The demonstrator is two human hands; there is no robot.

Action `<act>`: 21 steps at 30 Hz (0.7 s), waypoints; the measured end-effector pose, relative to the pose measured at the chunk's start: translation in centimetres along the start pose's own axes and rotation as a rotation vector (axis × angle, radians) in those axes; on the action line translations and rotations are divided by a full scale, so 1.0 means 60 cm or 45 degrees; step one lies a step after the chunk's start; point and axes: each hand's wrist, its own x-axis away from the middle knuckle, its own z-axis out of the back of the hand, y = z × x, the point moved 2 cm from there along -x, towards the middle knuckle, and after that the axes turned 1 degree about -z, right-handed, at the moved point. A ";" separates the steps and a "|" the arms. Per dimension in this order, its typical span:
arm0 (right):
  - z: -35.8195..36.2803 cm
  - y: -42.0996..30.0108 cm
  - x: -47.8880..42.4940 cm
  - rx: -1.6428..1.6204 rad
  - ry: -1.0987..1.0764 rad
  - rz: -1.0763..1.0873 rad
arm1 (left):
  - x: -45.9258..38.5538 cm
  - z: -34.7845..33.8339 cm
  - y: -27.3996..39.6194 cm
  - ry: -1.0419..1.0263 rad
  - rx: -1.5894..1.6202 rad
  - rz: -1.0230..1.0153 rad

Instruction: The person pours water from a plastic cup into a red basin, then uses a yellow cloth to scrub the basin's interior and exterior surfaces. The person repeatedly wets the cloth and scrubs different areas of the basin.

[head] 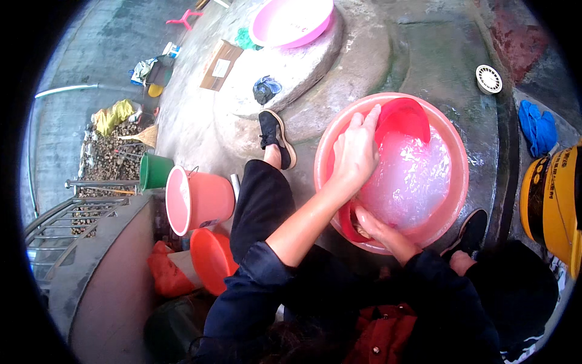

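A large pink plastic basin (460, 182) stands on the wet concrete between my feet, with cloudy, whitish water in it. Inside it a red plastic basin or bowl (407, 119) is tilted, its far rim rising above the water. My left hand (359, 150) lies over the red vessel's left side, fingers pointing away from me and closed on its rim. Low in the pink basin, my right hand (375, 225) is at the near part of something red, with a small pale tan thing by its fingers; most of those fingers are hidden.
Left of my leg stand a pink bucket (213, 199), a green bucket (154, 171) and an orange-red basin (211, 259). A pink basin (291, 38) and a cardboard box (221, 66) rest on the raised concrete ahead. A yellow bucket (557, 200) and a blue cloth (538, 128) are at right.
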 end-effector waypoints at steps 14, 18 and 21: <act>0.005 -0.132 0.044 -0.478 0.023 -0.212 | -0.007 0.002 0.007 0.152 0.185 0.084; 0.016 0.032 0.030 0.521 -0.041 0.064 | -0.007 0.001 0.008 0.112 0.126 0.070; 0.051 -0.023 0.058 0.897 -0.102 -0.039 | 0.003 0.005 -0.002 0.097 0.065 0.097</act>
